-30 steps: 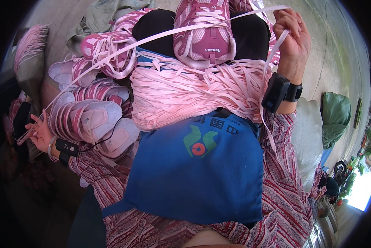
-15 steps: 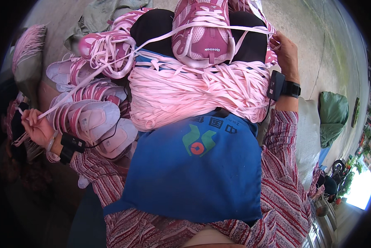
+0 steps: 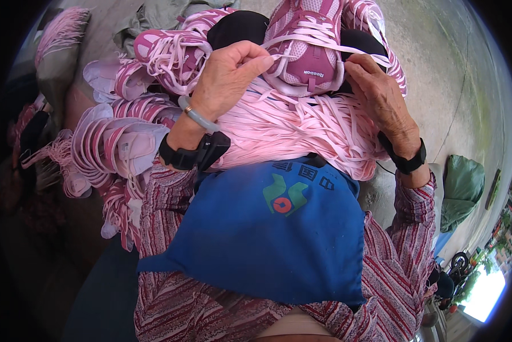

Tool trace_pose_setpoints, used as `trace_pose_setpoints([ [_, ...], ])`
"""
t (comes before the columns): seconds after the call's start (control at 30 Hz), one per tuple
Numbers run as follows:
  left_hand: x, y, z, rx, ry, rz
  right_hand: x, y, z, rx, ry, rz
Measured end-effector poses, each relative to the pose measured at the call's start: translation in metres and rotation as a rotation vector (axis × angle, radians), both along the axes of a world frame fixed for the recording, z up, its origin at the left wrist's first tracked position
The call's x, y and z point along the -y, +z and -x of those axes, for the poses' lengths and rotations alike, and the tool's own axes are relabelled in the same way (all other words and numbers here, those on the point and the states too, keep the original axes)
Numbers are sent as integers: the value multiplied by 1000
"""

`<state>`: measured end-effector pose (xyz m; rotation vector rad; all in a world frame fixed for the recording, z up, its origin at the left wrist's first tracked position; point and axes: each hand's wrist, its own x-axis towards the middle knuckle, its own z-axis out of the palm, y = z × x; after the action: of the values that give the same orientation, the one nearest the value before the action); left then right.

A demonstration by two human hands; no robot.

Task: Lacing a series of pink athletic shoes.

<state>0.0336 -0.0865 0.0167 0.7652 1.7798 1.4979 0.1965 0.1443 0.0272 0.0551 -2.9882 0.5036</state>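
Hands (image 3: 227, 77) (image 3: 381, 94) have moved inward; left pinches shoelace (image 3: 324, 40), right curls beside shoe (image 3: 303, 68).

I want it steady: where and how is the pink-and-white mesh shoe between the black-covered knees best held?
Probably the rounded near end of the shoe, from the person's side, pinched across both edges: it faces the person beyond the pale pink lace bundle, while flat pink laces cross farther up.

We note the lace bundle (image 3: 301, 131) between apron (image 3: 267, 245) and sneaker (image 3: 308, 62), stacked shoe pieces (image 3: 133, 149) to its left.
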Motion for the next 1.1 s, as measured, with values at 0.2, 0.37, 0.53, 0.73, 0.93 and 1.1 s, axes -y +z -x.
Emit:
trace_pose_setpoints([
  [0.2,-7,-11,6,-150,68,142,-11,5,-3,9,-28,-46],
  [0.37,-16,-10,12,-367,102,153,-15,7,0,-67,-80,-91],
  [0.53,-22,-4,16,-440,113,216,-14,7,2,-63,-127,-105],
  [0.73,-26,-2,21,-573,66,90,-11,7,7,-83,-172,-84],
  [0.93,-33,-6,26,-391,87,91,-10,7,13,-91,-221,194],
  [1.1,-39,-4,29,-593,35,44,-9,5,27,-153,-185,203],
])
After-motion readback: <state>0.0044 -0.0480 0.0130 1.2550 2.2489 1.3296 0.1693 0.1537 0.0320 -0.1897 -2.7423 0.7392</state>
